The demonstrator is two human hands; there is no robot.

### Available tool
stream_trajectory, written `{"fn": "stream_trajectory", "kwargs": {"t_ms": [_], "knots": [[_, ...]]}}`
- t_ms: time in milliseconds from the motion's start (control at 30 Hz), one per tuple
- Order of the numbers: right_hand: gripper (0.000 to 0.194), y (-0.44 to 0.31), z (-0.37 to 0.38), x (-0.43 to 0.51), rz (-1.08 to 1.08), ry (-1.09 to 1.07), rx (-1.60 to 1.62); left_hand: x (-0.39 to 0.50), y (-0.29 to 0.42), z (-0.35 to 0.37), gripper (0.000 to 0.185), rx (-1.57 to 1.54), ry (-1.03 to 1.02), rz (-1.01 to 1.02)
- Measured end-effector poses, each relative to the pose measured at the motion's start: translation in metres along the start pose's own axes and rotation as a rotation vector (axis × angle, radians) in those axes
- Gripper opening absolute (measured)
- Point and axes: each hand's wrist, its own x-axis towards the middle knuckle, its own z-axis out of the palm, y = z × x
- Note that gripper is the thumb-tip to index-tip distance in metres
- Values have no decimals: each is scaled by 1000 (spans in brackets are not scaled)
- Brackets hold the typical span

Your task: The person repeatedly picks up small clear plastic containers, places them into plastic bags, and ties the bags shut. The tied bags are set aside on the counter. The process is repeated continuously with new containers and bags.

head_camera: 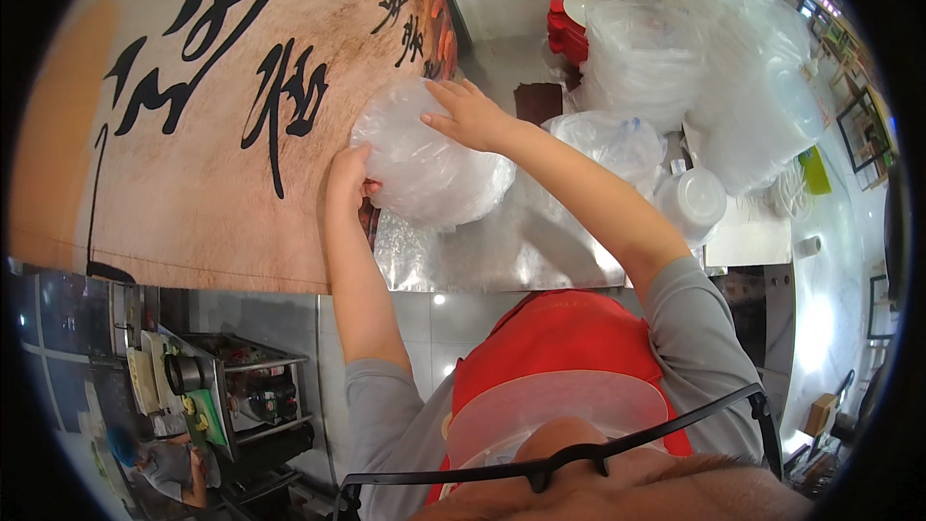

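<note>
A round bundle of translucent plastic lids or containers, wrapped in clear film, lies where a printed cloth banner meets a metal-topped counter. My left hand grips its near left edge, with some fingers curled against its side. Across the top far side lies my right hand, fingers extended and thumb apart, touching the film. The banner bears large black brush writing. Exactly what the wrapping contains is hard to tell through the film.
To the right stand tall bagged stacks of plastic containers, red items, a brown square and a white plastic tub. Another bagged bundle lies near my right forearm. At lower left, a person is beside a metal rack.
</note>
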Motion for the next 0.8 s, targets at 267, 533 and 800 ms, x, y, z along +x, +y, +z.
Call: {"fn": "stream_trajectory", "kwargs": {"t_ms": [267, 533, 800], "knots": [[68, 105, -45, -193, 313, 201, -403, -49, -135, 29, 25, -398, 563, 628], [111, 162, -135, -333, 1034, 278, -683, -91, -267, 171, 12, -225, -157, 229], [90, 100, -187, -321, 563, 509, -897, -114, -198, 243, 17, 11, -510, 360]]}}
